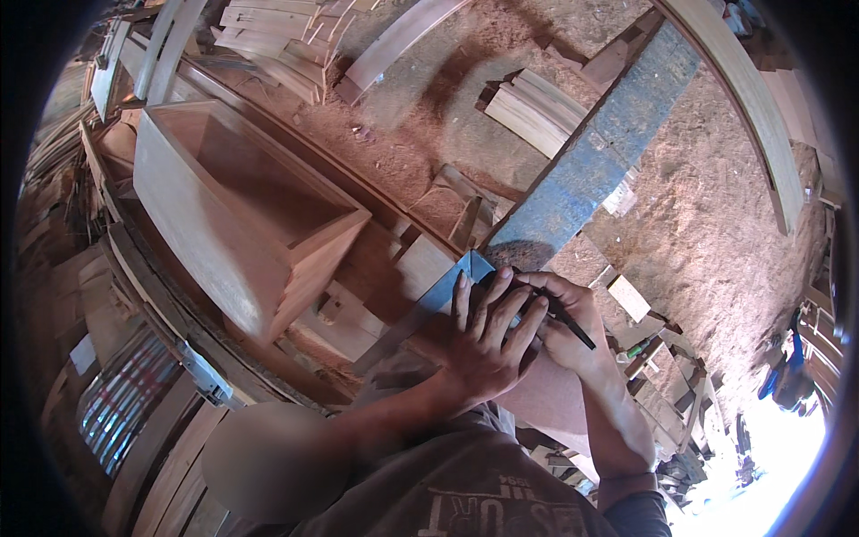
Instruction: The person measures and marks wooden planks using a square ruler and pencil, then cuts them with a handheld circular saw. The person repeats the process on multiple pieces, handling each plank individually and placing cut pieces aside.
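My left hand (pixel 488 353) lies with its fingers stretched and slightly apart over a small blue metal piece (pixel 467 267) at the near end of a long blue-grey board or bar (pixel 626 134). Just right of it, my right hand (pixel 568 327) is closed around a slim black tool (pixel 573 327), angled down to the right, its far end hidden by my left fingers. Both hands are close together at the lower middle, above wooden pieces. What lies under my left palm is hidden.
An open wooden box (pixel 206 206) sits at left beside long rails. Stacked planks (pixel 528 112) lie on the dusty floor (pixel 698 268) beyond. A curved board (pixel 743 89) arches at upper right. Offcuts and a green-handled tool (pixel 640 347) lie at right. A blurred round patch covers the lower left.
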`<state>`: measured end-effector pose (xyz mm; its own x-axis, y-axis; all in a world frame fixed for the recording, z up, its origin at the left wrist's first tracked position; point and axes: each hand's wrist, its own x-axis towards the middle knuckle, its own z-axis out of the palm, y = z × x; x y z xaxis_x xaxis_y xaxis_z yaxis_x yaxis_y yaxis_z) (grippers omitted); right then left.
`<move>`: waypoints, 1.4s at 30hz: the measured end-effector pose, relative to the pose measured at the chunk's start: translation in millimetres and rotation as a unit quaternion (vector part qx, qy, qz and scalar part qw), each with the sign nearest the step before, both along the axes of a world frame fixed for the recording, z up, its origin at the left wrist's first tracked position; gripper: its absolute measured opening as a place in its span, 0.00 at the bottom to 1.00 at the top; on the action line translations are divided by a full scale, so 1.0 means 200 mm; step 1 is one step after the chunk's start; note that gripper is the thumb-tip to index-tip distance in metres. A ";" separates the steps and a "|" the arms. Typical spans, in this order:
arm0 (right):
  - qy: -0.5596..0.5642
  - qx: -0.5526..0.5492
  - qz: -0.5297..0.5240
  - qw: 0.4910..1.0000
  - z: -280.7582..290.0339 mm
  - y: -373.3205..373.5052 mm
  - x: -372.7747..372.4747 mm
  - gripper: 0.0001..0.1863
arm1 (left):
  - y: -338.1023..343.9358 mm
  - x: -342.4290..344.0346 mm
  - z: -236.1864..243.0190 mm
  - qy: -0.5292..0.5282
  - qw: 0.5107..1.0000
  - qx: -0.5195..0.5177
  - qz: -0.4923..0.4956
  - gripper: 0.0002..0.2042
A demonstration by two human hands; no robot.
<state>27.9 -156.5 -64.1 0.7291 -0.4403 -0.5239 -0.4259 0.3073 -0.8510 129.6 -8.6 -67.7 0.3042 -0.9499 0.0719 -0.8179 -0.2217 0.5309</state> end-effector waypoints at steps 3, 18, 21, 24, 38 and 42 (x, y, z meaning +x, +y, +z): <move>-0.025 -0.015 -0.002 1.000 -0.03 0.00 0.00 0.21 | 0.00 0.00 0.00 0.005 1.000 0.003 0.000 0.28; -0.036 -0.003 -0.006 0.999 -0.05 0.00 -0.01 0.20 | 0.02 -0.01 -0.01 0.034 0.999 0.001 0.003 0.28; -0.036 0.006 -0.011 0.999 -0.05 0.00 -0.01 0.20 | 0.02 -0.01 -0.01 0.039 0.999 0.002 0.004 0.28; -0.046 -0.011 -0.009 0.999 -0.06 0.00 -0.01 0.20 | 0.02 -0.01 -0.01 0.036 0.999 0.010 -0.001 0.28; -0.026 -0.029 0.122 0.992 0.09 -0.46 0.13 0.17 | -0.03 0.00 0.03 -0.019 1.000 0.008 0.011 0.23; -0.036 -0.039 0.196 0.979 0.19 -0.33 0.45 0.17 | -0.04 0.00 0.02 -0.010 0.999 -0.030 0.025 0.20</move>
